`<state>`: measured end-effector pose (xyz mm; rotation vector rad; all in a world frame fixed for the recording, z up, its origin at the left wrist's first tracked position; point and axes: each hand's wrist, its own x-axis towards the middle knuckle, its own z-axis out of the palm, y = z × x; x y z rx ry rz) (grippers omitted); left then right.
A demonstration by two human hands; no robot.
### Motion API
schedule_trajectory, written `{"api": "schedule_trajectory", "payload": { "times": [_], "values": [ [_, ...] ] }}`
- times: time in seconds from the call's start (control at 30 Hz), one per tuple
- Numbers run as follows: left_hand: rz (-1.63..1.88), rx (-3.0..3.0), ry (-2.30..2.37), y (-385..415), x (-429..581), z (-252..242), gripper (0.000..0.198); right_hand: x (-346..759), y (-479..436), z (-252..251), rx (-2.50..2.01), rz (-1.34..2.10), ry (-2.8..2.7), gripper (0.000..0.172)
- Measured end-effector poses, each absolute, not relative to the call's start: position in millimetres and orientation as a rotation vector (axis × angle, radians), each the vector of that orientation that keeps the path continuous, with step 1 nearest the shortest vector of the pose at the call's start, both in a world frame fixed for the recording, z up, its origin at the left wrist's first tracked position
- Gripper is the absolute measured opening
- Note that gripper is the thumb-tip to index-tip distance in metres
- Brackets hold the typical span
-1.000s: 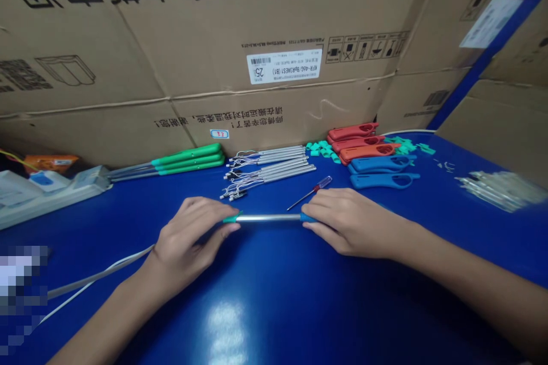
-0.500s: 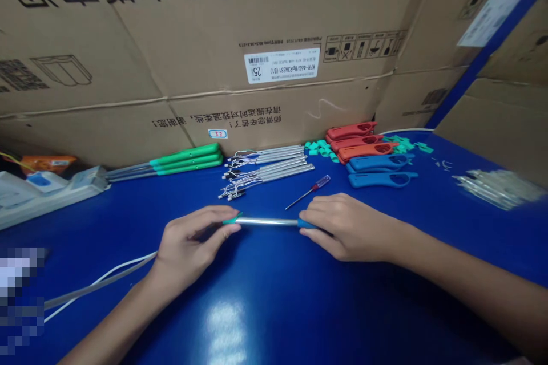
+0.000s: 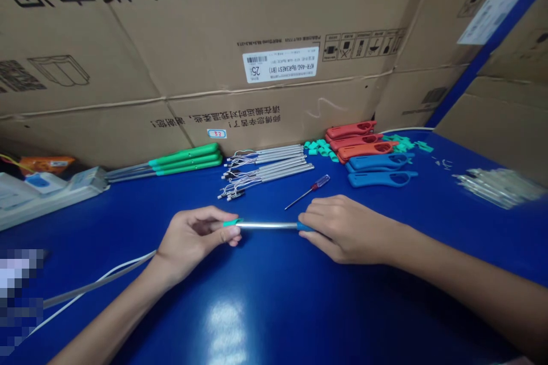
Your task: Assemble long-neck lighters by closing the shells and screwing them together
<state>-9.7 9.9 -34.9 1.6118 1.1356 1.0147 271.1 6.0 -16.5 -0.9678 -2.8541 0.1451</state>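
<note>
Level between my two hands is a lighter with a silver tube [image 3: 269, 226], held just over the blue table [image 3: 291, 308]. My left hand [image 3: 188, 242] pinches a short green sleeve [image 3: 232, 222] at the tube's left end, with thumb and fingers closed on it. On the other side, my right hand [image 3: 349, 231] is wrapped round the lighter's blue handle [image 3: 303, 227]; most of that handle is hidden by the fingers. Beyond the right fingers lies a screwdriver [image 3: 319, 182] with a clear purple-red handle.
Silver tubes with wires [image 3: 276, 170], green-handled lighters [image 3: 188, 155] and loose green sleeves [image 3: 319, 148] line the back. Red casings [image 3: 351, 130] and blue casings [image 3: 379, 179] lie right of them. A power strip [image 3: 51, 197] is left, silvery parts [image 3: 500, 189] right; a cardboard box [image 3: 192, 63] stands behind.
My left thumb and fingers have shifted on the green sleeve, and more of the sleeve shows. The tube's left end has dropped slightly. My right hand stays almost still.
</note>
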Motion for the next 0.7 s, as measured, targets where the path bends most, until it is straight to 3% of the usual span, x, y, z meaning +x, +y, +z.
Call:
{"api": "schedule_trajectory", "payload": {
  "times": [0.17,0.7],
  "values": [
    [1.105,1.59,1.112,10,-10,-38,0.026,270,5,-16,-0.959,0.161,-2.853,0.023],
    [0.808,1.633,1.069,3,-2,-32,0.031,261,1,-19,-0.856,0.094,-2.878,0.024]
  ]
}}
